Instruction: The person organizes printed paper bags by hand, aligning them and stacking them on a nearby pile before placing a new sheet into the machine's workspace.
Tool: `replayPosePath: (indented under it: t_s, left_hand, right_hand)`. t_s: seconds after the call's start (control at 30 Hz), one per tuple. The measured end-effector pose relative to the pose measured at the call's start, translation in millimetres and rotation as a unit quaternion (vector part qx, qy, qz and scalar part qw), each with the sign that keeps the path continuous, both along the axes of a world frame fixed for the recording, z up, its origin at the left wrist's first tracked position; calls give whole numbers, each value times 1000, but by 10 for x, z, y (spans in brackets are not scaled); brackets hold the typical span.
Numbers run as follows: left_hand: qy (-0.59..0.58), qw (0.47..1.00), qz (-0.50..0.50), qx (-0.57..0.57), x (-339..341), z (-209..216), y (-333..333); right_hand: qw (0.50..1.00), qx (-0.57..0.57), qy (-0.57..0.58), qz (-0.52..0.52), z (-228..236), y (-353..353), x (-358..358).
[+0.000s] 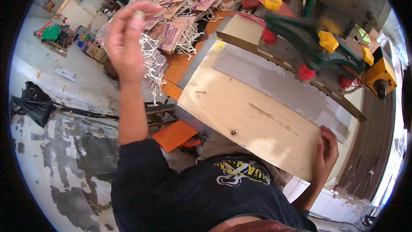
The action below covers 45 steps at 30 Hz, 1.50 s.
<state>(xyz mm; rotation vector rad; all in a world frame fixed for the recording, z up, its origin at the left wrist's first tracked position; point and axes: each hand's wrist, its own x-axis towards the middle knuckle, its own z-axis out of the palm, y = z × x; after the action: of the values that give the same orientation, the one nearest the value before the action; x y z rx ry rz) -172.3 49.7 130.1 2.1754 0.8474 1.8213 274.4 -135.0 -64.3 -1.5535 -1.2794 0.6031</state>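
My left hand [126, 43] is raised in front of the stacked packages, slightly blurred. Its thumb stands apart from the bent fingers, and nothing shows between them. My right hand [328, 148] rests at the right end of a pale board [240, 107], fingers loosely curled and thumb apart. On the board's far part lies a flat grey sheet [274, 75], its near right corner close to my right fingers. Above the sheet is a machine's metal bar [240, 41], with dark green arms [300, 30], yellow knobs [328, 41] and red cylinders [306, 72].
Stacks of printed packages with white strings [174, 32] cover the orange table [178, 66] at the far left. A yellow box with a black knob [381, 77] sits at the machine's right. An orange sheet [175, 135] lies below the board's left corner. Black plastic [34, 103] lies farther left.
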Motion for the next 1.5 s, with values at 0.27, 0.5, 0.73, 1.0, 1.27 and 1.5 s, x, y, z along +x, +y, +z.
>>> replayPosePath:
  t_s: [0.27, 0.5, 0.73, 1.0, 1.27, 1.5]
  left_hand:
    - [231, 956, 54, -175, 607, -1130, -44]
    - [313, 931, 99, -156, 832, -1798, -3]
    - [267, 906, 193, -268, 872, -1916, -102]
    - [231, 903, 183, -312, 683, -2041, -9]
    - [115, 914, 187, -341, 416, -2058, -79]
    - [-119, 916, 115, -364, 235, -1991, -459]
  right_hand:
    - [1000, 26, -9, 2, -46, -4, -19]
    - [978, 40, -201, -38, 61, 21, -23]
    - [944, -30, -326, -32, 27, 88, -39]
    - [947, -21, -318, -48, 9, 21, -37]
    - [942, -41, -332, -19, 102, -62, 5]
    - [926, -84, -363, 60, 477, -152, -150]
